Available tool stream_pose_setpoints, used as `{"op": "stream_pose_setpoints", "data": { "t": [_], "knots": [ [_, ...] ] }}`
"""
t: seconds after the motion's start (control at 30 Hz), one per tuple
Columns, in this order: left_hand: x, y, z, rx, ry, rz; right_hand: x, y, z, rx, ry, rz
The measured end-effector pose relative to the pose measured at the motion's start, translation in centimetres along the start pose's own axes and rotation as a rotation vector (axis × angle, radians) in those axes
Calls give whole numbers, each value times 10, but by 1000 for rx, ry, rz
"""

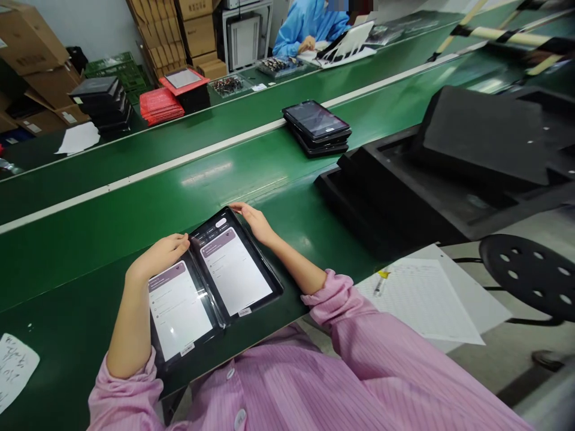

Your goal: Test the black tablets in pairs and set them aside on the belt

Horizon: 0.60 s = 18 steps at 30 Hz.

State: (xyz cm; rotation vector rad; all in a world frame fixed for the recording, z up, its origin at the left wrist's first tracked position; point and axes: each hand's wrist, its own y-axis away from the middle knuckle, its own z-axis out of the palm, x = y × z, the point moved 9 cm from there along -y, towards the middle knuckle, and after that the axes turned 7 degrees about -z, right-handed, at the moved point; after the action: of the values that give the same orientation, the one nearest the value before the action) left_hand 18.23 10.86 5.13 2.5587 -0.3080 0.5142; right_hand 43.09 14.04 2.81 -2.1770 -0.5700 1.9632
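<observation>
1. Centrally, two lit tablets are laid side by side near the near edge of the green conveyor belt (135, 239), with their black rims touching. The left tablet (179, 311) and the right tablet (236, 269) each show a white page under a mauve header, and a barcode sticker (245, 312) is fixed to the lower rim of the right one.
2. The left hand (159, 257) is laid over the upper part of the left tablet, with the fingers pressed together; no pinch can be made out.
3. The right hand (256, 222) is placed at the far corner of the right tablet, with the fingers slightly spread along the rim; whether the rim is gripped cannot be told.
4. Beyond the tablets, a stack of tablets (317, 127) is set on the belt beside a white rail (215, 143), and a black foam tray (449, 179) lies to the right.
5. Off the belt's near right edge, a sheet of paper (426, 299) is spread, with a pen (380, 282) at its corner.
6. At the far belt, a co-worker in a blue gown (309, 30) is seated.
</observation>
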Motion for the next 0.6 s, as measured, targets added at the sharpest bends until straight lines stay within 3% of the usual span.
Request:
{"op": "stream_pose_setpoints", "data": {
  "t": [0.17,0.43,0.6],
  "knots": [
    [-4,-1,-1,4,33,-15,2,-2,3,-47,-59,15],
    [-26,0,-4,-80,-61,-25,19,-4,-13,-8,184,44],
    [-36,-1,-5,-112,-125,19,3,3,4,-196,420,-55]
  ]
}}
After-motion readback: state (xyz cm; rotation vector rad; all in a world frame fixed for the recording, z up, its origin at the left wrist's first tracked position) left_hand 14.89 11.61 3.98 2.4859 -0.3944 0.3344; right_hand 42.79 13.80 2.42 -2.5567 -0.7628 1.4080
